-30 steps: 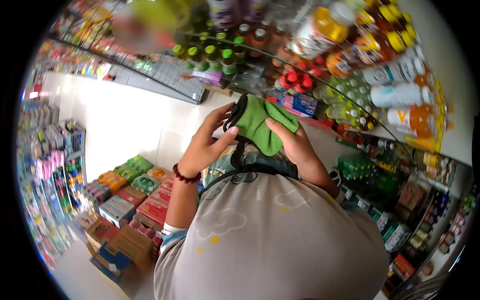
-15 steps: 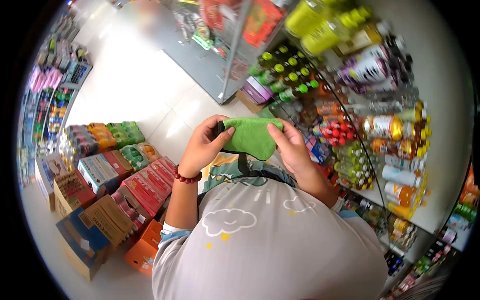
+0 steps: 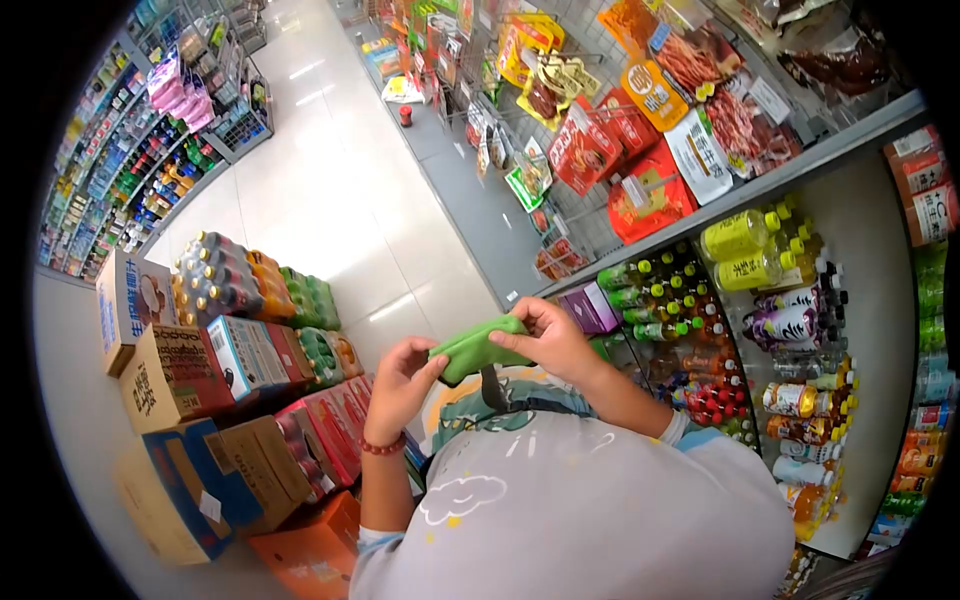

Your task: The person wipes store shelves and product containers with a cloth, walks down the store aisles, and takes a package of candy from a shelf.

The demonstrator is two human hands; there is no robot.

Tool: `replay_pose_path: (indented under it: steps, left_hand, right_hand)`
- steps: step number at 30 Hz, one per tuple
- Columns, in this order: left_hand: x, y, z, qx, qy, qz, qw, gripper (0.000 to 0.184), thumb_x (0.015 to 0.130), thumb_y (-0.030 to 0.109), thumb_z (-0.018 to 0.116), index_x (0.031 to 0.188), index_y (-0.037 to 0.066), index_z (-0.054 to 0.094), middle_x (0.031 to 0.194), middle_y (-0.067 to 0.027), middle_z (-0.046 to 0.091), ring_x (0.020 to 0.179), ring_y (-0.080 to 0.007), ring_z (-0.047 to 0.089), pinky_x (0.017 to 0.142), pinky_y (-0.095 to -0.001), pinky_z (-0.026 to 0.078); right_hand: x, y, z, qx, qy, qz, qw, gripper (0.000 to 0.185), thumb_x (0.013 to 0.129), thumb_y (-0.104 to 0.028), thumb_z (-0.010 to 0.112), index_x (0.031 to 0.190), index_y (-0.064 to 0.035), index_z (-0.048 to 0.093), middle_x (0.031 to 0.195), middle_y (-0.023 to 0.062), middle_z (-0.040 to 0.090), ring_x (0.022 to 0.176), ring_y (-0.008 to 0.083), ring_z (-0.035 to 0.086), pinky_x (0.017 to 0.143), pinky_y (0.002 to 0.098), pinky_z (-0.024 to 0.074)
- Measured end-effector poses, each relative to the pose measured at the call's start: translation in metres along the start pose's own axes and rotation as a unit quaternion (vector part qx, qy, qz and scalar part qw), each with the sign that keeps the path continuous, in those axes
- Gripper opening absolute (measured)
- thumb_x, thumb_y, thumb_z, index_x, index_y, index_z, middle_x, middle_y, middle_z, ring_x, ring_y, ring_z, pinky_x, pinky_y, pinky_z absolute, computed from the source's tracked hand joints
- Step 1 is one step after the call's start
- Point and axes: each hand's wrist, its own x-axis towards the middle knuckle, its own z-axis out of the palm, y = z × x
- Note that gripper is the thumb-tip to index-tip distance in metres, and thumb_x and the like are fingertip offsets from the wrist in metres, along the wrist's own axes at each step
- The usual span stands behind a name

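A green cloth [image 3: 478, 350] with a dark edge is stretched between my two hands, in front of my body. My left hand [image 3: 402, 388], with a red bead bracelet at the wrist, pinches its left end between thumb and fingers. The right end is pinched the same way by my right hand [image 3: 552, 343]. The cloth looks folded into a narrow strip. Beneath it show a patterned garment and the light grey apron [image 3: 580, 500] with a cloud drawing.
Cardboard boxes [image 3: 165, 380] and packs of bottles [image 3: 215, 275] are stacked at the left. A rack with snack bags [image 3: 585, 150] stands ahead, with bottle shelves [image 3: 790, 400] at the right. Pale tiled floor [image 3: 350, 210] runs between them.
The view has swung to the right, bringing the snack rack into sight. The cloth, earlier spread out flat, is now narrower and slanted, with both hands still holding it.
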Motion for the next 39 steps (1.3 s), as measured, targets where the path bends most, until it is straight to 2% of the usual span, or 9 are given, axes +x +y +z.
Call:
replay_pose_path:
  steps: [7, 15, 19, 23, 24, 25, 28, 35, 39]
  left_hand:
    - [0.004, 0.006, -0.031, -0.021, 0.150, 0.028, 0.988, 0.013, 0.094, 0.006, 0.068, 0.103, 0.003, 0.058, 0.094, 0.0004, 0.063, 0.086, -0.0072, 0.058, 0.076, -0.0235, 0.047]
    - [0.045, 0.036, -0.070, -0.019, 0.171, 0.027, 0.985, 0.022, 0.094, 0.006, 0.068, 0.113, 0.000, 0.059, 0.104, -0.0029, 0.064, 0.097, -0.0109, 0.060, 0.085, -0.0256, 0.048]
    - [0.092, 0.069, -0.085, 0.024, 0.234, 0.097, 0.967, 0.020, 0.096, 0.008, 0.065, 0.114, 0.002, 0.059, 0.100, -0.0003, 0.063, 0.083, -0.0047, 0.056, 0.069, -0.0193, 0.044]
    - [0.151, 0.113, -0.083, 0.002, 0.270, 0.128, 0.954, 0.017, 0.099, 0.007, 0.060, 0.115, 0.003, 0.057, 0.097, 0.0018, 0.061, 0.065, 0.0005, 0.045, 0.052, -0.0147, 0.032]
    - [0.164, 0.122, -0.084, -0.013, 0.257, 0.112, 0.960, 0.018, 0.101, 0.007, 0.057, 0.118, 0.003, 0.056, 0.102, 0.0002, 0.061, 0.076, -0.0024, 0.052, 0.063, -0.0163, 0.041]
    - [0.180, 0.127, -0.083, -0.009, 0.255, 0.113, 0.960, 0.018, 0.101, 0.007, 0.057, 0.118, 0.003, 0.056, 0.102, 0.0002, 0.061, 0.076, -0.0024, 0.052, 0.063, -0.0163, 0.041]
    - [0.225, 0.137, -0.088, -0.003, 0.221, 0.132, 0.966, 0.021, 0.102, 0.008, 0.054, 0.122, 0.003, 0.055, 0.112, -0.0033, 0.059, 0.105, -0.0111, 0.054, 0.094, -0.0255, 0.044]
    - [0.310, 0.141, -0.105, 0.007, 0.212, 0.073, 0.975, 0.022, 0.095, -0.002, 0.049, 0.115, 0.004, 0.055, 0.105, -0.0010, 0.055, 0.095, -0.0087, 0.051, 0.083, -0.0227, 0.041]
    - [0.340, 0.146, -0.113, -0.001, 0.223, 0.059, 0.973, 0.022, 0.095, 0.000, 0.050, 0.116, 0.004, 0.052, 0.104, -0.0020, 0.055, 0.096, -0.0086, 0.051, 0.085, -0.0240, 0.044]
  right_hand:
    - [0.058, -0.010, 0.029, 0.012, -0.042, 0.046, 0.998, 0.020, 0.098, -0.021, 0.066, 0.100, -0.0014, 0.063, 0.090, -0.0013, 0.065, 0.083, 0.0033, 0.060, 0.073, 0.0194, 0.0483]
    - [0.156, -0.022, 0.040, 0.060, -0.095, 0.052, 0.992, 0.034, 0.105, -0.032, 0.053, 0.102, -0.0016, 0.067, 0.087, -0.0030, 0.065, 0.076, 0.0035, 0.058, 0.068, 0.0206, 0.0471]
    - [0.221, -0.036, 0.045, 0.023, -0.064, -0.012, 0.998, 0.034, 0.105, -0.032, 0.051, 0.097, -0.0031, 0.066, 0.083, -0.0042, 0.056, 0.076, 0.0045, 0.050, 0.072, 0.0231, 0.0446]
    - [0.267, -0.058, 0.047, 0.037, -0.086, -0.016, 0.995, 0.030, 0.107, -0.030, 0.045, 0.113, -0.0044, 0.061, 0.099, -0.0031, 0.056, 0.096, 0.0044, 0.049, 0.089, 0.0220, 0.0399]
    - [0.278, -0.057, 0.045, 0.016, -0.074, -0.040, 0.996, 0.029, 0.107, -0.031, 0.044, 0.117, -0.0062, 0.057, 0.101, -0.0017, 0.056, 0.097, 0.0056, 0.048, 0.091, 0.0228, 0.0390]
    - [0.287, -0.056, 0.044, 0.019, -0.074, -0.043, 0.996, 0.029, 0.107, -0.031, 0.044, 0.117, -0.0062, 0.057, 0.101, -0.0017, 0.056, 0.097, 0.0056, 0.048, 0.091, 0.0228, 0.0390]
    - [0.319, -0.051, 0.042, 0.020, 0.032, -0.026, 0.999, 0.033, 0.106, -0.034, 0.044, 0.114, -0.0035, 0.054, 0.093, 0.0007, 0.055, 0.089, 0.0093, 0.049, 0.084, 0.0255, 0.0421]
    - [0.384, -0.091, 0.034, 0.185, 0.146, 0.098, 0.967, 0.043, 0.106, -0.040, 0.043, 0.124, -0.0023, 0.052, 0.108, 0.0041, 0.053, 0.102, 0.0133, 0.047, 0.093, 0.0300, 0.0397]
    - [0.419, -0.089, 0.022, 0.242, 0.057, 0.085, 0.965, 0.030, 0.103, -0.039, 0.049, 0.100, -0.0114, 0.059, 0.090, 0.0015, 0.056, 0.084, 0.0105, 0.052, 0.077, 0.0273, 0.0437]
